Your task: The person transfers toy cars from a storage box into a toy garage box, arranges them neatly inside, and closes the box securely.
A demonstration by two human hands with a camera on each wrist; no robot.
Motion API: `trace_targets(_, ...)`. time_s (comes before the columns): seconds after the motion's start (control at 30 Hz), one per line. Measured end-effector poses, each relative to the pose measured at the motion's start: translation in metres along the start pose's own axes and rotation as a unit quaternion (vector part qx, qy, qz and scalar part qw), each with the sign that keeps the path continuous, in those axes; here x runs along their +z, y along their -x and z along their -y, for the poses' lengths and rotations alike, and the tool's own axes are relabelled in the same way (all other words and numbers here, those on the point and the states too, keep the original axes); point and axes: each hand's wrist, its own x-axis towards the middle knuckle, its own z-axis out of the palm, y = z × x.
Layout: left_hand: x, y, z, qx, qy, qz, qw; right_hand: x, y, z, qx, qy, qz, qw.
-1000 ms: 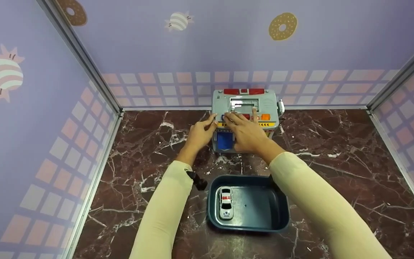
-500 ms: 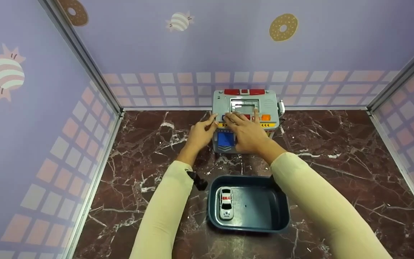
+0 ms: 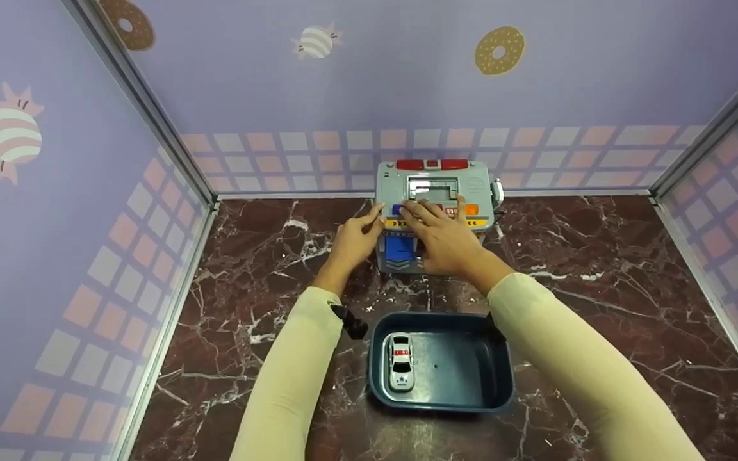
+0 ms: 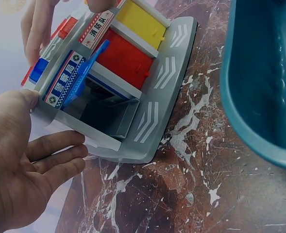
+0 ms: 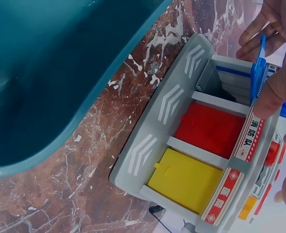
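A grey toy garage (image 3: 392, 186) stands against the back wall. Its blue door (image 4: 86, 70) is swung up, showing a dark bay under the police sign. The red door (image 5: 211, 127) and yellow door (image 5: 185, 179) are down. My left hand (image 3: 355, 243) is at the garage's left front corner; its thumb touches the upper edge, and the other fingers extend along the side. My right hand (image 3: 451, 244) rests on the roof, fingertips near the blue button (image 4: 38, 70), thumb over the front signs. Its fingers partly hide the row of buttons.
Nearer me, a dark teal bin (image 3: 378, 397) sits on the marbled table (image 3: 266, 256). A white toy police car (image 3: 401, 362) lies along its left side. Patterned wall panels (image 3: 318, 96) enclose the back and both sides. A white handle-like part (image 3: 497, 192) sticks out at the garage's right.
The blue door has swung upward, uncovering the chevrons on the base before it. Both hands stay nearly in place; a right finger has shifted slightly rightward. The head view has shifted slightly.
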Motion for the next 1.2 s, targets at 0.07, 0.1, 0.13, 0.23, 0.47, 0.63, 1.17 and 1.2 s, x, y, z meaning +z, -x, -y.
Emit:
trace_targets(0.07, 0.0, 0.0, 0.0, 0.003, -0.003, -0.002, 1.0, -0.001, 0.003, -0.001, -0.001, -0.006, -0.01, 0.9999)
trace_targets(0.1, 0.0, 0.0, 0.0, 0.003, -0.004, -0.002, 1.0, -0.001, 0.004, -0.002, -0.002, -0.011, -0.015, 0.9998)
trace_targets(0.13, 0.0, 0.0, 0.0, 0.003, -0.005, -0.001, 1.0, -0.002, 0.005, -0.002, -0.004, -0.014, -0.02, 0.9997)
trace_targets(0.23, 0.0, -0.001, -0.001, 0.002, -0.004, 0.001, 1.0, -0.004, 0.01, -0.003, -0.012, -0.028, -0.031, 0.999)
trace_targets(0.47, -0.002, -0.001, -0.002, -0.004, 0.002, -0.002, 1.0, -0.007, 0.021, -0.003, -0.028, -0.028, -0.036, 0.9986)
trace_targets(0.63, -0.002, -0.001, 0.001, -0.014, -0.003, -0.003, 0.9999, -0.005, 0.03, -0.006, -0.039, -0.022, -0.043, 0.9981)
trace_targets(1.17, 0.0, 0.001, 0.0, -0.011, -0.01, 0.001, 0.9999, 0.005, 0.066, -0.004, -0.085, -0.016, -0.082, 0.9928)
trace_targets(1.2, 0.0, 0.0, 0.001, -0.009, -0.01, 0.001, 0.9999, 0.005, 0.068, -0.002, -0.089, -0.016, -0.086, 0.9922)
